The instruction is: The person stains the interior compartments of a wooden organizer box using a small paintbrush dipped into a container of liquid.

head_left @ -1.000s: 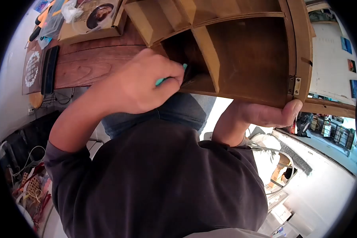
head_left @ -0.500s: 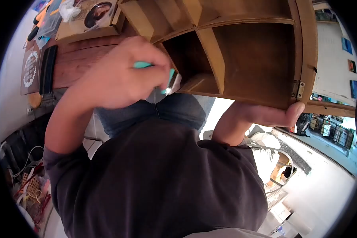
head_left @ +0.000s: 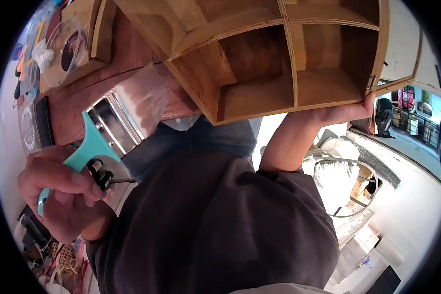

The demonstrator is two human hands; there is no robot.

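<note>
My left hand grips the turquoise handle of a wide paintbrush at the left. Its metal ferrule and pale bristles point up and right, apart from the wooden cabinet. This open-fronted brown cabinet is tilted before me, with thin dividers making several compartments. Under its lower right corner, my right hand holds the cabinet, thumb showing at the edge near a hinge. The other fingers are hidden behind the wood.
A reddish wooden table carries a cardboard box with clear plastic on it. A dark flat case lies at the table's left end. Cables and bags crowd the lower left. A white fan-like thing with a round guard stands at the right.
My left hand has drawn the paintbrush away from the cabinet's lower left, down and to the left. The cabinet appears shifted and turned, with my right hand still at its lower right corner.
</note>
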